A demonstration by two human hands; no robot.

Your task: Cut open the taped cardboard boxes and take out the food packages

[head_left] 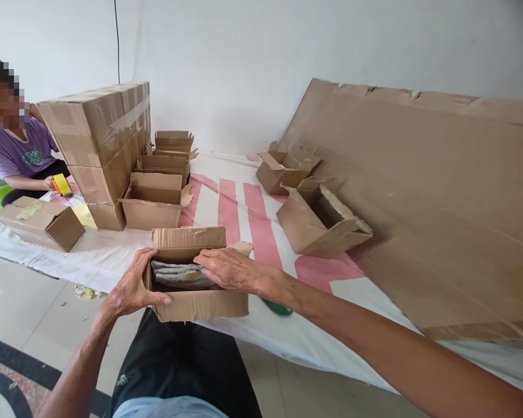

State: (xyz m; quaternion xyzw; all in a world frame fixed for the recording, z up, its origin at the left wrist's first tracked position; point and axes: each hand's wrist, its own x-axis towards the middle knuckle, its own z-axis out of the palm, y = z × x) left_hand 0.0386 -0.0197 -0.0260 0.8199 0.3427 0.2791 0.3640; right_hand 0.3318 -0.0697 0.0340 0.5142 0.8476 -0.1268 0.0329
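Blue shirt shows below my left hand, clasping the likely light, stiff carton by its end; right hand, can't tell.

beyond the right fingers, a pink-and-white cloth spread toward a pale wall; far to their left a dark cord hung down it. to their right leaned a broad cardboard sheet. taped cartons stood stacked to their left, and past these a person in purple held something yellow and orange. tiled floor lay lower, leftward
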